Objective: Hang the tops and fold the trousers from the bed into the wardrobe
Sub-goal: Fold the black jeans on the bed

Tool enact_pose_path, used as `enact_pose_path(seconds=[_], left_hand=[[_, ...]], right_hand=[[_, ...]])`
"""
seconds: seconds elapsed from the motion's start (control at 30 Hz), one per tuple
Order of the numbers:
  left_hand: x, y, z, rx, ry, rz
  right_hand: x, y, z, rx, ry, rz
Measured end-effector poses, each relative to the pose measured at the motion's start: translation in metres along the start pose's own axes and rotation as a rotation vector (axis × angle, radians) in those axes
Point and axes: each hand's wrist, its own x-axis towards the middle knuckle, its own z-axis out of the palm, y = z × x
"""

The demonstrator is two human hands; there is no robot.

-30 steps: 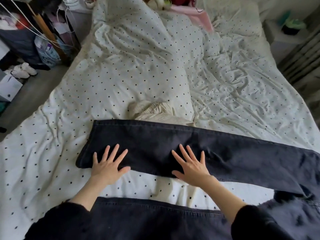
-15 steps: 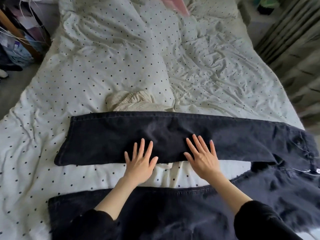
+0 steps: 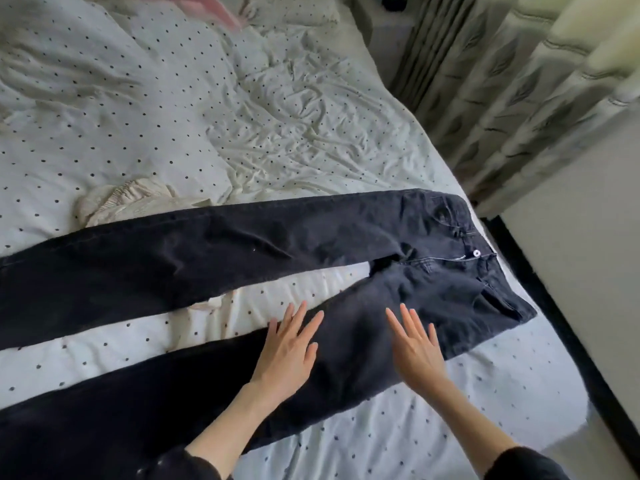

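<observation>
One bed (image 3: 277,116) with a dotted white cover fills the view. One pair of black jeans (image 3: 242,258) lies flat across it, waistband at three o'clock, two legs running toward nine. One cream garment (image 3: 128,202) sits crumpled at ten o'clock, partly under the far leg. Two hands lie on the near leg at six o'clock: the left hand (image 3: 287,355) and the right hand (image 3: 417,355), fingers straight, gripping nothing.
</observation>
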Motion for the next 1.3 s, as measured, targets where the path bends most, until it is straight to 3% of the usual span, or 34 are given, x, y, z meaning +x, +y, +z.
enact_pose_path(seconds=[0.2,0.43,0.6,0.77,0.97,1.1,1.3], left_hand=[[0.015,0.095,0.069,0.165,0.013,0.079],[0.058,0.162,0.13,0.351,-0.153,-0.206],[0.062,0.167,0.156,0.433,-0.032,-0.249],[0.046,0.162,0.152,0.309,0.138,-0.218],[0.003,0.189,0.126,-0.021,0.162,-0.409],[-0.017,0.203,0.097,-0.052,0.013,-0.516],[-0.053,0.203,0.046,-0.1,-0.265,-0.404]], right_hand=[[0.003,0.124,0.026,-0.148,0.094,0.054],[0.043,0.218,0.042,-0.215,0.14,-0.053],[0.068,0.243,0.064,-0.181,0.206,-0.165],[0.064,0.25,0.054,-0.154,0.201,-0.201],[0.028,0.258,0.017,-0.212,0.146,-0.22],[-0.004,0.263,-0.005,-0.123,0.128,-0.211],[-0.059,0.26,-0.026,-0.144,-0.016,-0.183]])
